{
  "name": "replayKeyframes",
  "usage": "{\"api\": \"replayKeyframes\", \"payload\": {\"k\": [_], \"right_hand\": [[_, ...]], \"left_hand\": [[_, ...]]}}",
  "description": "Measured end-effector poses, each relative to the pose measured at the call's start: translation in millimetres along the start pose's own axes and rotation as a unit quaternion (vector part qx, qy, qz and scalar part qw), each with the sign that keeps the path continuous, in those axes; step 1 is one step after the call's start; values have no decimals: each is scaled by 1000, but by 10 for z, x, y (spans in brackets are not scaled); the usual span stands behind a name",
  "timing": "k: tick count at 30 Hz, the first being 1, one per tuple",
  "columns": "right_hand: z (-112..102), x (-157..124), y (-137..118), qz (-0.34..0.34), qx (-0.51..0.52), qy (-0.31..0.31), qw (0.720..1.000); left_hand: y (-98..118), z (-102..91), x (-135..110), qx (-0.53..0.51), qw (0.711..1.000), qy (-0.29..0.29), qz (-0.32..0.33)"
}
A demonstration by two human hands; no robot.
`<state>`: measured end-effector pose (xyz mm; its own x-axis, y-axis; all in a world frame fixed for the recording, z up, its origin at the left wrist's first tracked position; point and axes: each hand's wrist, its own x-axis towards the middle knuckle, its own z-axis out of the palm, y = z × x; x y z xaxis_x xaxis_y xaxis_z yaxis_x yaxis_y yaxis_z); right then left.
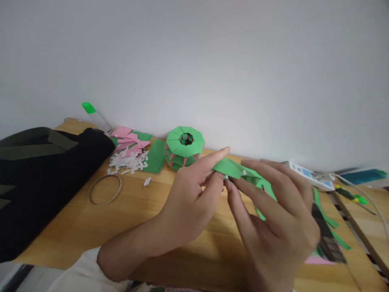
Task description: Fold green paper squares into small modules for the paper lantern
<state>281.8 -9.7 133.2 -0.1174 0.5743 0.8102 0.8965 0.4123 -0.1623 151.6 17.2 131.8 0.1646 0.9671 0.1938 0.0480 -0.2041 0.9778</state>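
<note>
Above the table, my left hand (194,198) pinches a green paper strip (228,167) between thumb and index finger. My right hand (276,211) is closed at the strip's other end. Between its thumb and fingers is a slim dark tool with a shiny tip (226,177), mostly hidden, so I cannot tell its kind. A small white bit (244,172) shows at the strip's right end. Behind my hands stands a ring-shaped green and pink folded-paper piece (172,142), with a hole in its middle. More green paper (267,188) lies beneath my right hand.
A black bag (60,174) covers the table's left. Near it are pink paper pieces (132,142), small white paper bits (129,161), green sheets (156,156) and a tape-like ring (105,190). At right lie a white box (310,175), a screwdriver (346,192) and green strips (340,239).
</note>
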Motion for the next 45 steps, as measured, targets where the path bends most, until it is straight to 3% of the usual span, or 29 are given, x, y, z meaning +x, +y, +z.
{"api": "replayKeyframes", "payload": {"k": [12,25,31,38,45], "right_hand": [[42,9,-11,4,-26,2,1000],[119,7,67,28,23,13,999],[109,1,34,40,23,26,999],[53,-4,49,59,69,23,996],[57,3,16,48,37,13,998]], "left_hand": [[-57,17,-19,22,999,-30,18],[-106,13,-11,6,1000,-16,-18],[-82,29,-10,20,999,-14,28],[-63,-7,-32,17,999,-23,26],[-44,-8,-40,80,994,-21,70]]}}
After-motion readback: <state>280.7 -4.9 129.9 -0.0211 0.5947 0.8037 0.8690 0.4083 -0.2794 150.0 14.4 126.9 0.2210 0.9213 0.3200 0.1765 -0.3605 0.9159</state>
